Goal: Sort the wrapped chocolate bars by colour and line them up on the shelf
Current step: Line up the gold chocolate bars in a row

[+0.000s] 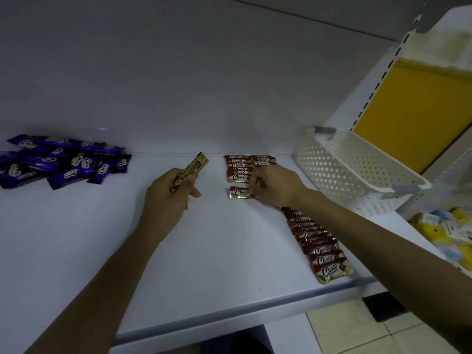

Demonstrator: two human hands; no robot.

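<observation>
My left hand (170,192) holds a red-and-gold chocolate bar (192,167) tilted up above the white shelf (204,251). My right hand (274,184) pinches the right end of another red bar (238,192) lying flat on the shelf, just in front of a short row of red bars (237,168) at the back. A longer row of red bars (316,245) runs along the right toward the front edge, partly under my right forearm. A loose heap of purple bars (63,160) lies at the back left.
A white perforated basket (357,172) stands tilted at the right end of the shelf. Behind it is a slotted upright with a yellow panel (413,116). Lower right holds small yellow and blue packs (444,231). Tiled floor shows below the shelf edge.
</observation>
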